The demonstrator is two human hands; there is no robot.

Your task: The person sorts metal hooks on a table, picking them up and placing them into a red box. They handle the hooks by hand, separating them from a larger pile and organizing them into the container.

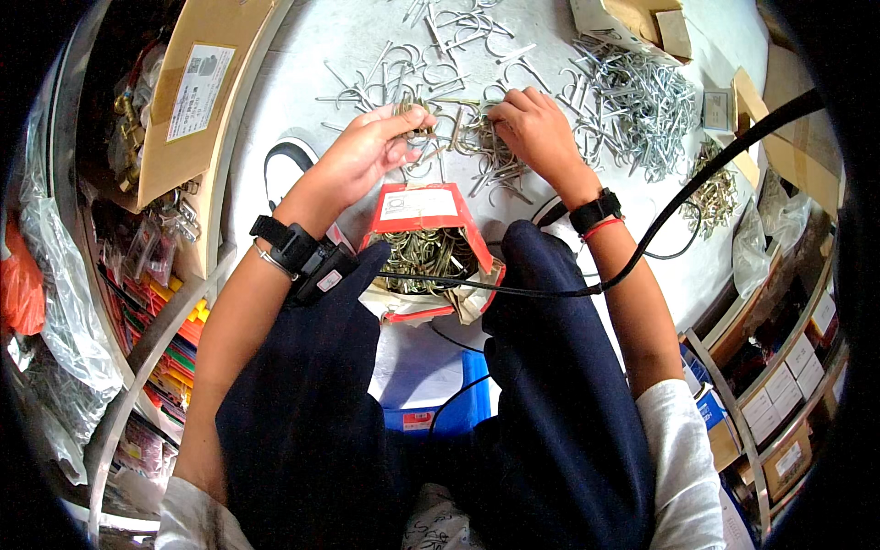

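My left hand is closed, thumb and fingers pinched on a few brass-coloured metal hooks. To its right, my right hand has its fingers curled down at a small heap of brassy hooks; its fingertips are hidden, so what they grip does not show. Between my knees, a red and white cardboard box lies with its torn opening toward me. Many brass-coloured hooks fill it. Beyond my hands, silver-coloured hooks lie scattered on the pale floor.
A dense pile of silver hooks and a smaller brassy pile lie to the right. A black cable crosses in front of my right forearm. Shelves with cartons flank the right, and an open carton the left. Below is a blue stool.
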